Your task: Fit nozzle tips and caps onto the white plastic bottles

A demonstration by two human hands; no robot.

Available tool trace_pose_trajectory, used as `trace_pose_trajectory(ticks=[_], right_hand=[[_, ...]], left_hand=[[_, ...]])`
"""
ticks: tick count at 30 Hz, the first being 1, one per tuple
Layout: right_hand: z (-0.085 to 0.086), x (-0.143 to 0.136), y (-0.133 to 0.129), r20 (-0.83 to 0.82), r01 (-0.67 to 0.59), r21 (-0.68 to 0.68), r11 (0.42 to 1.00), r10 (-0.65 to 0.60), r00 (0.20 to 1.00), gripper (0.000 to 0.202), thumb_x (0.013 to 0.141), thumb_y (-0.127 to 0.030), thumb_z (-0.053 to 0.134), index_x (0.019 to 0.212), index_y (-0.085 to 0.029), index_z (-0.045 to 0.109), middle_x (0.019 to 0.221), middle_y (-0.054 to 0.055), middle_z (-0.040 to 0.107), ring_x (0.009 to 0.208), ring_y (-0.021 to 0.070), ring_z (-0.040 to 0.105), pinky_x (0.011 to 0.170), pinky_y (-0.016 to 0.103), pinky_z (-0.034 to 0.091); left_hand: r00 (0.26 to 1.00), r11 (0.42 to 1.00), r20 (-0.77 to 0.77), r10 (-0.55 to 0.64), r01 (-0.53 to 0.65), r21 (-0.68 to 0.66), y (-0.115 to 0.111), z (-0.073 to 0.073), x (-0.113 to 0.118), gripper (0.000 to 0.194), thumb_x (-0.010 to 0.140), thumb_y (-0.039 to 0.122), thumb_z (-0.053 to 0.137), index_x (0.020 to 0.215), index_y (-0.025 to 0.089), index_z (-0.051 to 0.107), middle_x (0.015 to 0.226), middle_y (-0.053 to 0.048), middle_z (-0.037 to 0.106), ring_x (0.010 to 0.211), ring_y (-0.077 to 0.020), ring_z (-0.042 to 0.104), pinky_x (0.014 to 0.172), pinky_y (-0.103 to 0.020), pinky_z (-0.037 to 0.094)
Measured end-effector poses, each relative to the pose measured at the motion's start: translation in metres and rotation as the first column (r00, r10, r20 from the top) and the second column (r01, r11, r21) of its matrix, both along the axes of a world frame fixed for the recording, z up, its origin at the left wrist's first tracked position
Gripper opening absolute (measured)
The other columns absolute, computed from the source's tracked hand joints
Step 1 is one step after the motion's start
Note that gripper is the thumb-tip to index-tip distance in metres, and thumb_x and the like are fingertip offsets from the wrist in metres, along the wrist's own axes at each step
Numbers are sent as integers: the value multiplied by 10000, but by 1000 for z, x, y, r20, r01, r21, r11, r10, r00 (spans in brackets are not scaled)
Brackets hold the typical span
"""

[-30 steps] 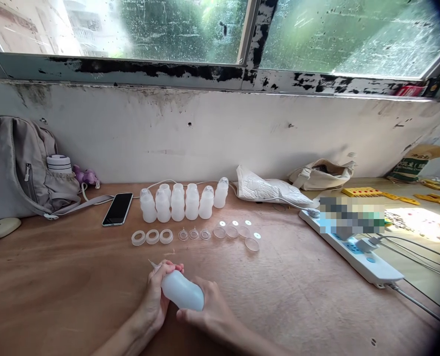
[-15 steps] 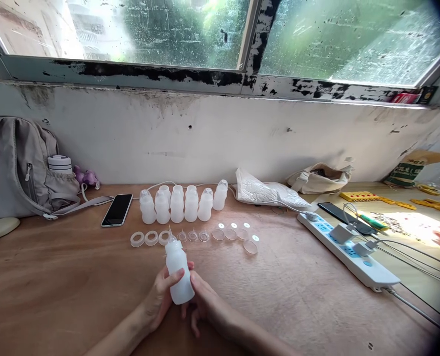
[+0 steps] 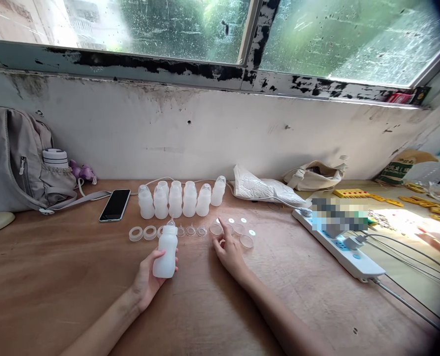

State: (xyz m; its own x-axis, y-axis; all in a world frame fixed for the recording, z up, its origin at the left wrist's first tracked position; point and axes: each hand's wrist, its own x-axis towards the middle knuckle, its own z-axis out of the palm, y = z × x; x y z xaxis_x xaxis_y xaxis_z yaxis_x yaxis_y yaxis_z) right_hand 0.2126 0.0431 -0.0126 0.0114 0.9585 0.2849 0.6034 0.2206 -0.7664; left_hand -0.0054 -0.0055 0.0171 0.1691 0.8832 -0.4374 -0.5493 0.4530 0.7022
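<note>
One milky bottle [image 3: 165, 254], gripped in the left hand [image 3: 146, 283], points its long axis toward one o'clock; at its three o'clock, the right hand [image 3: 230, 253], fingers half-spread, seemingly empty, is nearer the clear discs [image 3: 246, 242] on the bench [image 3: 74, 277].

Beyond and left of the left hand [image 3: 148, 279]: one grey backpack [image 3: 21, 160], a white container [image 3: 55, 158] in its side pocket; one purple plush toy [image 3: 83, 171] beside it; one dark-screened phone [image 3: 115, 205], lying flat. Right of the right hand [image 3: 230, 252]: one white power strip [image 3: 341, 247], plugs fitted. Beyond and right of that hand: one crinkled white packet [image 3: 266, 187], one beige cloth bag [image 3: 309, 179] by the wall [image 3: 205, 143], one yellow block [image 3: 351, 193] with red dots.
</note>
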Motion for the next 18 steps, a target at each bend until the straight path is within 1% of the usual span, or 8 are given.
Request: trace_pose_trajectory(ticks=[2,4,9,11,13,15,16,18], right_hand=[[-3,0,3,6,6,-20,1000,-6,1000,503,791,-247,406,1272,-161,289,583,-41,475,516,130,483,565,246,393],[-3,1,3,6,19,-23,1000,-19,1000,452,794,-265,403,1225,-148,333,579,-39,475,526,135,490,564,245,389],[-1,5,-1,45,86,-5,996,-86,995,398,803,-321,394,1159,-143,380,570,-35,475,534,147,496,563,253,378],[0,7,-1,68,90,-30,995,-88,994,399,797,-343,407,1151,-159,402,559,-36,481,525,151,495,562,259,373],[3,9,-1,60,102,-41,994,-100,993,363,772,-373,450,1075,-175,462,534,-39,476,514,152,492,553,262,367],[7,10,-1,-47,116,-45,992,-118,992,327,731,-407,512,971,-186,487,510,-49,461,486,141,480,517,250,357],[9,10,-1,-151,106,-72,992,-116,982,330,713,-427,534,934,-191,472,500,-57,454,453,131,466,479,239,347],[13,8,-3,-415,-5,-189,982,-75,907,352,697,-469,541,889,-202,415,478,-71,450,372,108,428,392,212,305]], left_hand=[[998,997,-12,63,-64,-52,1,0,0,279,697,286,593,915,114,568,848,-85,611,724,-155,580,644,-258,496],[995,994,-38,88,-90,-56,1,0,0,286,684,279,616,913,115,569,856,-89,613,706,-159,594,604,-248,504],[999,999,-43,-12,14,41,-2,5,0,338,702,311,602,1014,193,544,976,-61,586,756,-182,608,555,-249,502],[997,997,-75,-31,36,69,-2,6,1,314,710,336,585,987,191,557,957,-57,587,750,-177,602,540,-239,491],[990,992,-137,-23,39,118,-2,6,1,291,714,361,565,939,177,580,889,-51,599,728,-168,589,512,-224,470],[969,984,-245,9,35,173,-1,5,0,284,702,387,561,872,163,600,778,-35,602,660,-152,567,463,-207,437],[951,980,-309,33,30,197,0,5,-1,286,687,397,571,843,159,603,734,-25,598,622,-144,553,439,-200,420],[905,972,-419,81,20,233,1,3,-2,292,652,403,605,814,160,596,694,-10,589,567,-133,531,402,-190,393]])
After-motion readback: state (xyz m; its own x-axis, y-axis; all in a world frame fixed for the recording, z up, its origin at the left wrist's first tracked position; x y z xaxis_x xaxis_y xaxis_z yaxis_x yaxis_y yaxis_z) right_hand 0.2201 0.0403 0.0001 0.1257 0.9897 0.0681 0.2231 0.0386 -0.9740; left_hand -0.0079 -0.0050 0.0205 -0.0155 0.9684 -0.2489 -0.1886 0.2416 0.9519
